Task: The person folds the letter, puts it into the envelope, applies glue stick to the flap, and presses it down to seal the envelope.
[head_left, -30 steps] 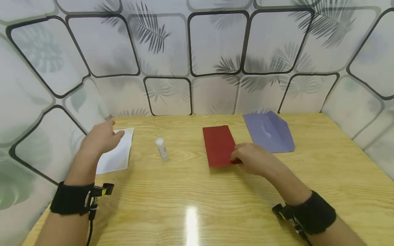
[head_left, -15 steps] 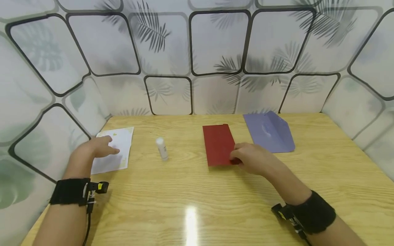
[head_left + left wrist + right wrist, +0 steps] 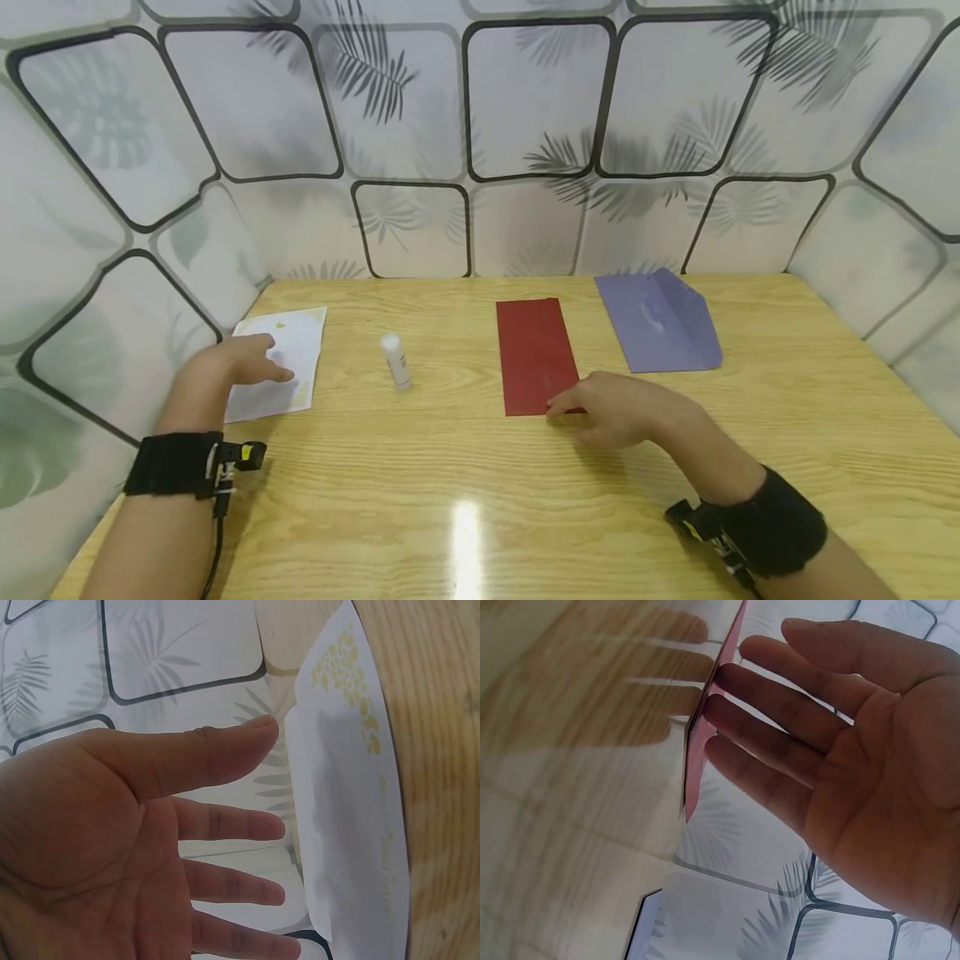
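My left hand hovers at the white paper, which carries a pale yellow print. In the left wrist view, that paper stands just beyond straight, spread fingers; nothing is gripped. A flat dark red envelope or folded card lies at the middle right. At its near right corner rests my right hand. Extended fingertips touch the red piece in the right wrist view, and the thumb stays apart from it.
A small white bottle or tube with a white cap stands between the papers on the wooden table. An opened purple envelope lies at the back right. Patterned fabric walls border the back and sides.
My left hand has come down and back over the white paper. My right hand has released the red piece's corner, which it pinched earlier; that piece now lies flatter, its fingers straightened on it.
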Action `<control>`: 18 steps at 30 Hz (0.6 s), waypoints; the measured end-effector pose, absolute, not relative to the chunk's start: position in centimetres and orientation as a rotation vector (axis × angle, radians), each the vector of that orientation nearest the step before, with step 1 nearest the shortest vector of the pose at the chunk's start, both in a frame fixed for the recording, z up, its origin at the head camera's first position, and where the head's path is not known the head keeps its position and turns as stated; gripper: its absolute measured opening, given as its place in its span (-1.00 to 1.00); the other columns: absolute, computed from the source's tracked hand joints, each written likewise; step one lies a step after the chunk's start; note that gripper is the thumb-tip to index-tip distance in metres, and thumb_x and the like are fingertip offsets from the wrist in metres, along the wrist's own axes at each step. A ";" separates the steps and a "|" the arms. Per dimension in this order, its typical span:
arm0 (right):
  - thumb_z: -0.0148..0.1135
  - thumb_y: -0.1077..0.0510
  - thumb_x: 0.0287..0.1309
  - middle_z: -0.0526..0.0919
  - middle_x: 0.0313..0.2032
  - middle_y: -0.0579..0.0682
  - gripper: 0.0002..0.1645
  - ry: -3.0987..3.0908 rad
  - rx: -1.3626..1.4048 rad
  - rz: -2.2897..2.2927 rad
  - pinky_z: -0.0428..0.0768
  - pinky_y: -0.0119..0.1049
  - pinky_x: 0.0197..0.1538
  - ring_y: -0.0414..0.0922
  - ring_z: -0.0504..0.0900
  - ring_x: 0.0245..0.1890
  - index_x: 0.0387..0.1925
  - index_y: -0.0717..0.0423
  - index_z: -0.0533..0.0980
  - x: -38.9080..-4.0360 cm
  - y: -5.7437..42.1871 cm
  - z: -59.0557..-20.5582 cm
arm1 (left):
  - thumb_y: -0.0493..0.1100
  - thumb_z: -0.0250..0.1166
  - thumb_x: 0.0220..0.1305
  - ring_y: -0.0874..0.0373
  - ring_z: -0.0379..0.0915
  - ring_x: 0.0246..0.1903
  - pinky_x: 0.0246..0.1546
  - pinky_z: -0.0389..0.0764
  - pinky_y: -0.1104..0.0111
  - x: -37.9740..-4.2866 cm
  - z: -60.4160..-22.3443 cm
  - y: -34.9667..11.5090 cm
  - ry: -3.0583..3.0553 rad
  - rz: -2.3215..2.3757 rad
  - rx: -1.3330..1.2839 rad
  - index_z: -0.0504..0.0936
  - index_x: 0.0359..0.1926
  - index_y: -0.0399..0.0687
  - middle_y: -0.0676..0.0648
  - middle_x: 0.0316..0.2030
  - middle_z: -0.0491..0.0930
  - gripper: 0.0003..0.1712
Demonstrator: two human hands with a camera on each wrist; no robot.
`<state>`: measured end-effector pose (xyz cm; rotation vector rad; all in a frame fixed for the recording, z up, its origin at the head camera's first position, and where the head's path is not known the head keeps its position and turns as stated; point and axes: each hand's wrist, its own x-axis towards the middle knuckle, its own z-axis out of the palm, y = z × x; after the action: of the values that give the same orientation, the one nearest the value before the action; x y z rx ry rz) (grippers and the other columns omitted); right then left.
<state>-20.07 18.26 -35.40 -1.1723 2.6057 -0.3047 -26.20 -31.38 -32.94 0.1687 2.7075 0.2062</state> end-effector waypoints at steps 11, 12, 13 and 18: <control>0.11 0.32 0.12 0.37 0.41 0.14 -0.48 2.554 -0.994 -0.230 0.52 -0.01 0.21 0.04 0.67 -0.06 0.17 0.16 0.53 -20.1 18.3 -35.2 | 0.08 0.23 0.34 -0.55 0.16 0.27 0.26 0.32 -0.21 -26.4 -33.5 -31.4 2.670 0.178 0.185 0.21 0.28 -0.69 -0.63 0.27 0.24 -0.10; 0.10 0.31 0.13 0.33 0.43 0.15 -0.43 2.552 -0.967 -0.236 0.47 0.03 0.29 0.11 0.63 0.09 0.23 0.19 0.49 -20.1 18.4 -35.2 | 0.08 0.22 0.34 -0.54 0.16 0.27 0.26 0.32 -0.21 -26.5 -33.6 -31.4 2.667 0.176 0.183 0.22 0.28 -0.69 -0.63 0.27 0.23 -0.10; 0.10 0.30 0.14 0.30 0.45 0.16 -0.36 2.556 -0.947 -0.239 0.40 0.08 0.35 0.16 0.50 0.29 0.32 0.20 0.43 -20.2 18.5 -35.2 | 0.08 0.23 0.33 -0.55 0.16 0.27 0.26 0.31 -0.21 -26.5 -33.7 -31.4 2.667 0.177 0.182 0.22 0.28 -0.69 -0.63 0.27 0.23 -0.11; 0.01 0.27 0.16 0.20 0.49 0.21 -0.27 2.564 -0.855 -0.264 0.20 0.14 0.46 0.22 0.17 0.48 0.42 0.27 0.29 -20.7 19.4 -35.5 | 0.07 0.25 0.30 -0.52 0.24 0.22 0.24 0.34 -0.19 -26.6 -34.0 -31.8 2.676 0.184 0.183 0.27 0.21 -0.68 -0.62 0.22 0.30 -0.15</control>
<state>-20.71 19.39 -35.48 -0.8547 2.5641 -0.2644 -26.64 -31.80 -33.97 0.1828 2.6758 0.1838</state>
